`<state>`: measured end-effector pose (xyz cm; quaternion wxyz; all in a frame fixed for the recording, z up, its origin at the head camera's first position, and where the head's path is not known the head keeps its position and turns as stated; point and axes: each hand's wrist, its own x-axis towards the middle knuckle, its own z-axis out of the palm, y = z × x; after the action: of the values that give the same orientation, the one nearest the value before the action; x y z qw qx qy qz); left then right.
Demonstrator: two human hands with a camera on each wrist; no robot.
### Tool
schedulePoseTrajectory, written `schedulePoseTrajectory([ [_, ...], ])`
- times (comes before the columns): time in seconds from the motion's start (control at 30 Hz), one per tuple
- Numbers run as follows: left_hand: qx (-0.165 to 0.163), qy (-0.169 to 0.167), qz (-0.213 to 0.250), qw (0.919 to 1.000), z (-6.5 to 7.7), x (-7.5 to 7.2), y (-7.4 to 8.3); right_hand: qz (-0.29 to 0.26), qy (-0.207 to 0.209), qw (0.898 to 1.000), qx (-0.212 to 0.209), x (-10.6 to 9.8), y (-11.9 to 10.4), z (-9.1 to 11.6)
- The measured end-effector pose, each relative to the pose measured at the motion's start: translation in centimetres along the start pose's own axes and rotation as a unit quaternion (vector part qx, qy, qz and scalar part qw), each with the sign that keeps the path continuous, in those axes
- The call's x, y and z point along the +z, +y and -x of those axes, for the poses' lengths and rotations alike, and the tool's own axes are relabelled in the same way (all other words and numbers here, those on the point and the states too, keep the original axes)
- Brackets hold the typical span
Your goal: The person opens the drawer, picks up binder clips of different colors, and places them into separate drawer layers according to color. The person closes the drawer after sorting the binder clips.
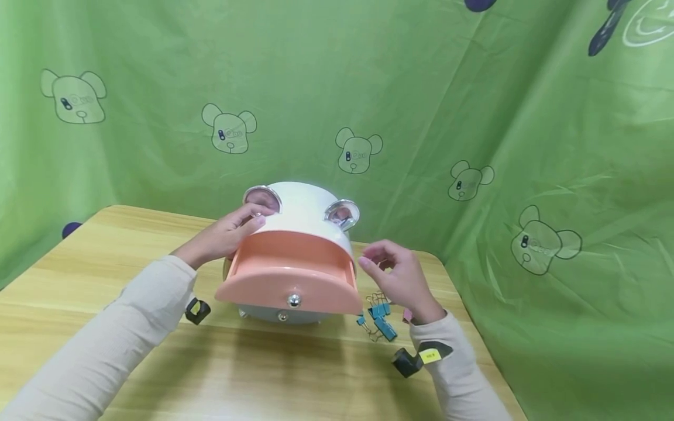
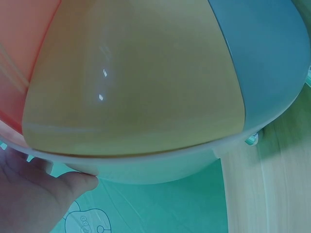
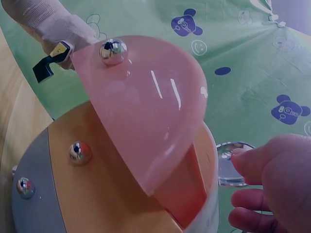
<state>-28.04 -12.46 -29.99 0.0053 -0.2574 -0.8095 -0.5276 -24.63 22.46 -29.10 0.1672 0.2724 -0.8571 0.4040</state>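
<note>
A white storage box (image 1: 302, 202) with round silver-rimmed ears stands on the table. Its coral top drawer (image 1: 286, 289) is pulled out, and what shows of its inside holds nothing. My left hand (image 1: 226, 234) rests on the box's upper left side by the left ear (image 1: 262, 199); its thumb touches the white shell (image 2: 146, 170) in the left wrist view. Beside the box's right side, my right hand (image 1: 397, 278) hovers with loosely bent fingers and nothing visible between them. In the right wrist view its thumb (image 3: 252, 160) appears in front of the right ear (image 3: 231, 167).
Several blue binder clips (image 1: 381, 318) lie on the table right of the box, with a pink piece (image 1: 408, 315) partly behind my right wrist. Below the coral drawer are a yellow-orange drawer (image 3: 97, 189) and a grey-blue drawer (image 3: 36, 194). Green printed curtains (image 1: 295, 88) enclose the wooden table (image 1: 253, 374).
</note>
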Motion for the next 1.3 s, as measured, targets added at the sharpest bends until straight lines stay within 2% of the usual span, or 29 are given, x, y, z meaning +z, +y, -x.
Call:
schedulePoseTrajectory([
  [0.43, -0.002, 0.002, -0.003, 1.0000, 0.1, 0.0, -0.1, 0.002, 0.014, 0.998, 0.058, -1.0, 1.9, 0.8],
  [0.67, -0.008, 0.000, 0.000, 1.0000, 0.0, 0.0, -0.2, 0.024, 0.019, 0.997, 0.069, -1.3, 3.1, 1.1],
  [1.3, 0.007, 0.000, -0.008, 0.9999, -0.1, 0.1, -0.1, 0.047, 0.024, 0.989, 0.138, -1.5, 6.9, 2.1],
])
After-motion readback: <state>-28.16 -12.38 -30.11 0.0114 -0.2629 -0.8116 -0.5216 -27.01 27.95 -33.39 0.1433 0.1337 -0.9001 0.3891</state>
